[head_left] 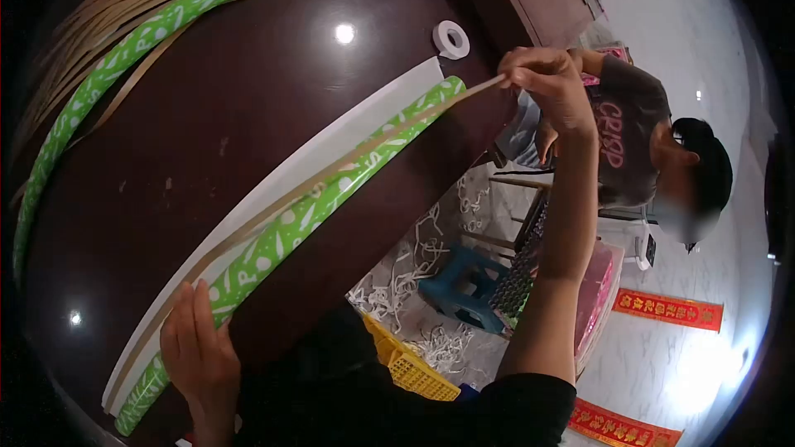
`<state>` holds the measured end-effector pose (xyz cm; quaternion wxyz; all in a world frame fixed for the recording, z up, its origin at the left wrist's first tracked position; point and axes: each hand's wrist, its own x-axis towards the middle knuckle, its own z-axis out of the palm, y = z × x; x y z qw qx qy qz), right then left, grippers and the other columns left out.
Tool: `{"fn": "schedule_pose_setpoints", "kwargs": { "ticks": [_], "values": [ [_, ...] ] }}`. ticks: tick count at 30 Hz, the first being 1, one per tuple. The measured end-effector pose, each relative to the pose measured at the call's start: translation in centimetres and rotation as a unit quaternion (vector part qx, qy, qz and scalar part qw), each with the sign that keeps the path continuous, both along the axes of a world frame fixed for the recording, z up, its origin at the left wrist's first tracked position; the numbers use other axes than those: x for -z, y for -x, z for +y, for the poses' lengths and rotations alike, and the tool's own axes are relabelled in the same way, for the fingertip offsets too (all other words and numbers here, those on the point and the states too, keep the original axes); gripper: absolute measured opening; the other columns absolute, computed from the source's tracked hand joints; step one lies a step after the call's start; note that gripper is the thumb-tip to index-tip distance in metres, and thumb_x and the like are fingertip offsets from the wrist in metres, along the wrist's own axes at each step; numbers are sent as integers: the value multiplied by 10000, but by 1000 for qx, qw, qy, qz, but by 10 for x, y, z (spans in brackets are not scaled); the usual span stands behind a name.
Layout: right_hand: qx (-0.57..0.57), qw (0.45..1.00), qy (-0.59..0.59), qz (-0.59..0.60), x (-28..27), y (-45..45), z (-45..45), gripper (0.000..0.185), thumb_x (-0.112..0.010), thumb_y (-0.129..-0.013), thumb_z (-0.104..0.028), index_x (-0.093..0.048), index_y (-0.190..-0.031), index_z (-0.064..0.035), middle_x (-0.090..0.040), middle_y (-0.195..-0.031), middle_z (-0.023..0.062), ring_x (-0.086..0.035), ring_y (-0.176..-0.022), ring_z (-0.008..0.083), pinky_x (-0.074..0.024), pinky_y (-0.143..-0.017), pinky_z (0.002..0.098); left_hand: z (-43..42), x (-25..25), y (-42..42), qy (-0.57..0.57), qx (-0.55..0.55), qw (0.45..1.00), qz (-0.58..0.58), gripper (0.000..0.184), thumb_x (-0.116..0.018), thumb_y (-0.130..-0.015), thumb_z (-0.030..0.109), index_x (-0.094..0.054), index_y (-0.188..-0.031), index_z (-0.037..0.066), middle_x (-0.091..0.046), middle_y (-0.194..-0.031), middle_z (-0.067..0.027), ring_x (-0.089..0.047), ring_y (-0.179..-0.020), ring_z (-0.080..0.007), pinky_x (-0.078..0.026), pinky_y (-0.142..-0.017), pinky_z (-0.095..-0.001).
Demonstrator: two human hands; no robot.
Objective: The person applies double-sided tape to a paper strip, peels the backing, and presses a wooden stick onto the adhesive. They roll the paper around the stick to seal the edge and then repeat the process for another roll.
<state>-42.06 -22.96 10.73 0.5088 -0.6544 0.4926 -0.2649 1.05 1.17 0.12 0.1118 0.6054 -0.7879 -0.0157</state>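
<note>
One head-worn view looks forward and down over the dark table [273,108].

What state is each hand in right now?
Left hand: open, fingers flat on the green roll.
Right hand: closed, pinching one end of the tan strip.

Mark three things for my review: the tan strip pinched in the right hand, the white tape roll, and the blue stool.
Tan strip [479,92]: head view, near its held end.
White tape roll [441,40]: head view, its side face.
Blue stool [462,275]: head view, its body.
</note>
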Motion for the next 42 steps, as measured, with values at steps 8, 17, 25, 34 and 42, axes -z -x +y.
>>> {"fn": "schedule_pose_setpoints", "kwargs": {
  "ticks": [8, 17, 25, 34, 42],
  "values": [
    [136, 985, 89, 55, 73, -21, -2, 168, -803, -796, -119, -764, -916, -8, -715, -813, 43, -631, -734, 91, -502, -654, 239, -2, -11, 0, -71, -21, 996, 44, 366, -609, -907, 38, -575, -1260, -52, -573, -1278, -203, -603, -1086, -340, -504, -855, -432],
    [218, 964, 75, 136, 81, -45, 2, 167, -801, -764, -95, -769, -896, 2, -722, -764, 70, -643, -677, 104, -502, -646, 238, -2, -4, -5, -87, -18, 995, 49, 402, -592, -915, 17, -535, -1307, -52, -553, -1345, -227, -612, -1116, -340, -483, -861, -399],
    [221, 948, 98, 210, 80, -49, -1, 172, -787, -742, -128, -772, -862, -5, -722, -738, 92, -665, -673, 134, -515, -659, 269, -2, -3, -4, -85, -20, 995, 45, 392, -590, -921, 13, -541, -1304, -52, -567, -1340, -208, -608, -1146, -335, -491, -869, -382],
    [199, 922, 170, 286, 88, -46, -1, 151, -772, -717, -188, -785, -825, -82, -712, -708, 90, -687, -644, 194, -522, -646, 300, 2, -2, -4, -105, -33, 992, 56, 382, -534, -973, 54, -515, -1350, -6, -545, -1376, -193, -544, -1244, -349, -464, -962, -442],
    [188, 875, 200, 399, 80, -63, 10, 174, -755, -742, -154, -769, -873, -39, -718, -731, 80, -672, -663, 133, -521, -659, 263, -15, -28, 18, -170, -72, 983, 20, 417, -548, -963, 47, -494, -1376, 9, -549, -1383, -168, -549, -1248, -327, -461, -947, -422]
  ]
}}
